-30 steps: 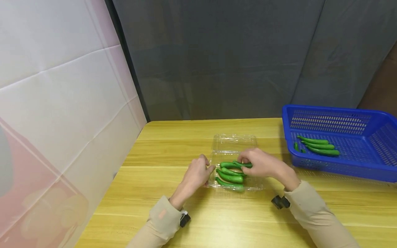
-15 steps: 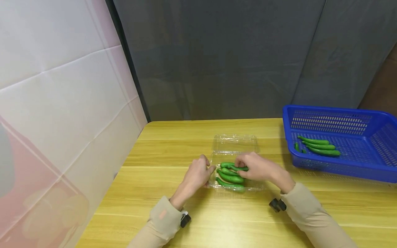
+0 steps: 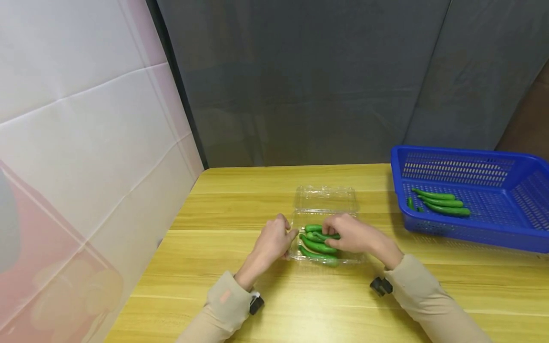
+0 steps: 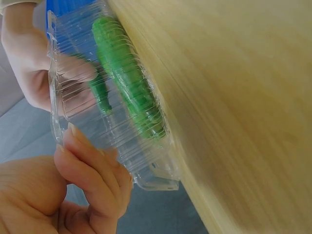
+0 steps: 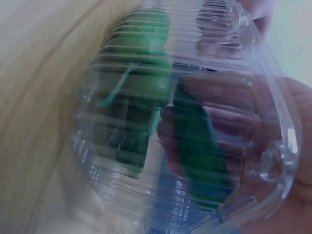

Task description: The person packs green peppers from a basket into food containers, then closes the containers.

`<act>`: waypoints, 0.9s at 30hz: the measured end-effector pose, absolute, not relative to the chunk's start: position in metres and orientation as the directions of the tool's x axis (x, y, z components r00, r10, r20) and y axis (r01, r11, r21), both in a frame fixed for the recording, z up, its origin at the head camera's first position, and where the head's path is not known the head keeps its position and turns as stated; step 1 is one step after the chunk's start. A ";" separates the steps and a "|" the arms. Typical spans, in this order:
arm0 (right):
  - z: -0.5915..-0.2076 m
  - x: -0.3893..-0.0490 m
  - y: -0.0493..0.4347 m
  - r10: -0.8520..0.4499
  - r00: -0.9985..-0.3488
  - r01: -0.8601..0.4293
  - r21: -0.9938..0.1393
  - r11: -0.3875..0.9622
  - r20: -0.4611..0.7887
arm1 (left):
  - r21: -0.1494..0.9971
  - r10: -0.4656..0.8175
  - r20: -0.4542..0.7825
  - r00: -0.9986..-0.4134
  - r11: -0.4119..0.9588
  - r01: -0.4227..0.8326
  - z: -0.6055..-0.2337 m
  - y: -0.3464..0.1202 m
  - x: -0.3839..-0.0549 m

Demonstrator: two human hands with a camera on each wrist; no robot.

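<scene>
A clear plastic clamshell box (image 3: 326,199) lies on the table with its lid folded back. Several green chili peppers (image 3: 316,247) lie side by side in its base. At the box's left edge, my left hand (image 3: 271,238) pinches the rim; in the left wrist view its fingertips are right at that rim. My right hand (image 3: 352,233) reaches over the base and holds another green chili pepper (image 5: 197,141) between thumb and fingers, low over the others. Through the ribbed plastic, the left wrist view shows this chili pepper (image 4: 100,90) above the row.
A blue plastic basket (image 3: 472,232) stands at the right of the wooden table (image 3: 240,200), with several more green chili peppers (image 3: 443,202) inside. Dark grey cloth (image 3: 300,85) hangs behind the table's far edge, and a pale sheet (image 3: 94,133) hangs along the left side.
My right hand has moved left and slightly toward me with the chili pepper, now lower over the row in the box. My left hand has stayed at the rim.
</scene>
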State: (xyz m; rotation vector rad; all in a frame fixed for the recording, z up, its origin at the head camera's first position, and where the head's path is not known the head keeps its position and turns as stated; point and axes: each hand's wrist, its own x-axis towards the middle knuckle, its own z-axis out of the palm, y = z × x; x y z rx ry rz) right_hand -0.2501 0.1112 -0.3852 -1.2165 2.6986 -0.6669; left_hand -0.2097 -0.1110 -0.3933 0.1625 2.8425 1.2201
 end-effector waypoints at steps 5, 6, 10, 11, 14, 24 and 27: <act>-0.387 -0.250 0.109 -0.732 -0.678 -0.682 -0.428 0.593 0.066 | 0.724 0.116 0.001 -0.993 0.686 0.081 -0.393 -0.111 -0.210; -0.387 -0.250 0.109 -0.732 -0.678 -0.681 -0.428 0.594 0.063 | 0.724 0.116 0.001 -0.993 0.685 0.081 -0.393 -0.111 -0.210; -0.389 -0.249 0.107 -0.733 -0.678 -0.678 -0.435 0.592 0.059 | 0.729 0.121 0.010 -0.993 0.679 0.090 -0.393 -0.112 -0.209; -0.389 -0.250 0.107 -0.733 -0.678 -0.677 -0.438 0.592 0.057 | 0.729 0.122 0.014 -0.992 0.678 0.094 -0.393 -0.112 -0.210; -0.391 -0.250 0.107 -0.732 -0.679 -0.672 -0.446 0.592 0.053 | 0.730 0.127 0.021 -0.992 0.676 0.102 -0.393 -0.112 -0.209; -0.393 -0.250 0.105 -0.731 -0.680 -0.671 -0.455 0.585 0.062 | 0.724 0.125 0.017 -0.992 0.682 0.099 -0.393 -0.112 -0.210; -0.394 -0.250 0.105 -0.726 -0.685 -0.666 -0.458 0.589 0.063 | 0.722 0.124 0.015 -0.992 0.685 0.097 -0.393 -0.112 -0.209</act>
